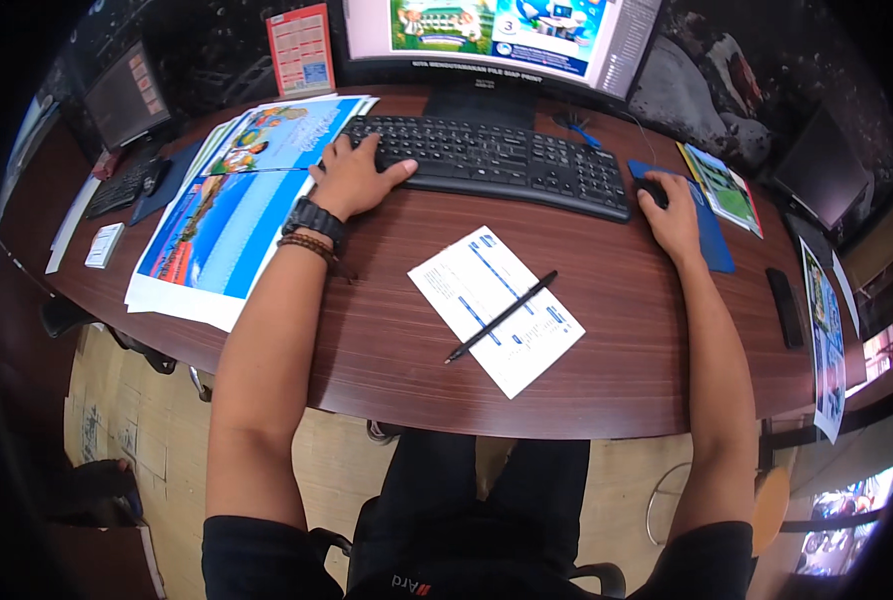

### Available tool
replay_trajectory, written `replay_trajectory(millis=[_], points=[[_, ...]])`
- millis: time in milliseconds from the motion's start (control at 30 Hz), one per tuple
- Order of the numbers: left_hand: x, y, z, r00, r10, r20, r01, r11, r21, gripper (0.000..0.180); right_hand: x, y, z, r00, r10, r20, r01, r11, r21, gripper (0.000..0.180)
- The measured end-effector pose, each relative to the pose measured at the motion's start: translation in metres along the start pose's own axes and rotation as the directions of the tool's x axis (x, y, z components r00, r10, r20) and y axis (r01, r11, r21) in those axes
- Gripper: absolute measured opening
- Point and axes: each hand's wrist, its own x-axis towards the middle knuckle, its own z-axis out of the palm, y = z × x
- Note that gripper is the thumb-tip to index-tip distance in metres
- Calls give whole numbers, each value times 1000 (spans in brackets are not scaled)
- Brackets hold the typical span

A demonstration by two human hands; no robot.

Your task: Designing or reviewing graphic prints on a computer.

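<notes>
Hands are well apart on the curved dark brown wooden desk (pixel 606 370); left hand (pixel 354 178) lies flat with fingers spread on the left end of the long black computer keyboard (pixel 496 160), not gripping anything; right hand (pixel 672 212) is cupped over the small black mouse (pixel 650 190) on the blue mouse pad (pixel 714 245); between the forearms sits a white printed paper sheet (pixel 496 310) with a slim black pen (pixel 501 317) lying diagonally across it; big colourful printed posters (pixel 228 220) are stacked just left of the keyboard; monitor (pixel 496 35) stands behind it.
</notes>
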Motion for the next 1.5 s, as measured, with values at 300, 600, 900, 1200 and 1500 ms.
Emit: replay_trajectory(millis=[300, 600, 900, 1200, 1500], points=[[2, -3, 2, 967, 118, -224, -122, 993, -4, 97, -3, -4, -8, 998, -55, -42, 56, 998, 39, 31], [-2, 5, -6, 994, 39, -105, -38, 999, 16, 100, -9, -10, -7, 1000, -27, -12, 28, 995, 92, 32], [-3, -2, -2, 998, -16, -57, 15, 1000, -15, 104, -5, -13, -8, 999, -41, 8, 40, 987, 156, 32], [-2, -3, 2, 1000, -15, -20, 15, 1000, -14, 102, -6, -16, -11, 1000, 0, 11, -2, 992, 130, 33], [-3, -1, 1, 1000, -24, -20, 24, 1000, -3, 100, -7, -20, -13, 999, 24, 28, -27, 991, 128, 33]])
